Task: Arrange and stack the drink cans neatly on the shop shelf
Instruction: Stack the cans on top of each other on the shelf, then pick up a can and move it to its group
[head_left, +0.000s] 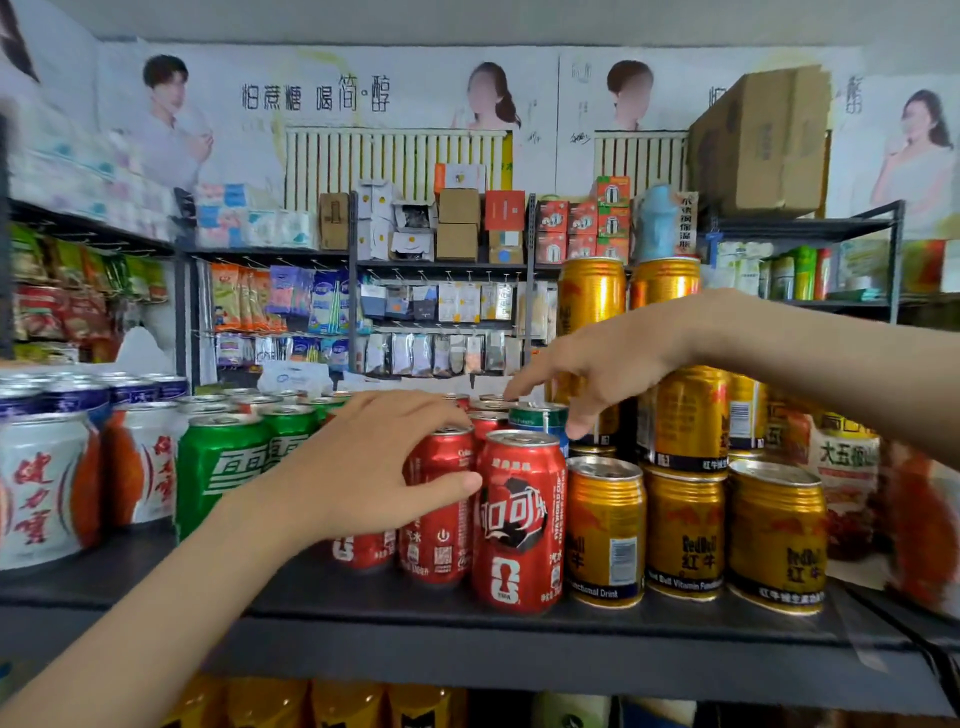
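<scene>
- Step in hand, by the look of it: squaring up the red cola cans (488, 421) in the middle of the shelf (415, 603), between green cans (223, 467) to the left and gold cans (685, 525) to the right.
- Left hand (363, 467): clamped on a red can (441, 519) one place back from the front, fingers curled over its top, thumb pressed against its side.
- Front red can (519, 519): upright near the shelf edge, touching the gripped one.
- Right hand (602, 364): holding nothing, fingers loose and spread, index finger stretched toward the tops of the rear red cans, another fingertip down beside a green-topped can (540, 415) lodged between the reds and the golds.
- Upper gold cans (691, 415): stacked upright on the lower row, close behind the right hand.
- Next move, as a guess: sliding the gripped can into line with its neighbours.
- Needed for that: a level, steady push without tipping anything, and care not to nudge the front can off the edge or jostle the gold stack.
- Green-topped can: possibly out of place; hard to tell from here.
</scene>
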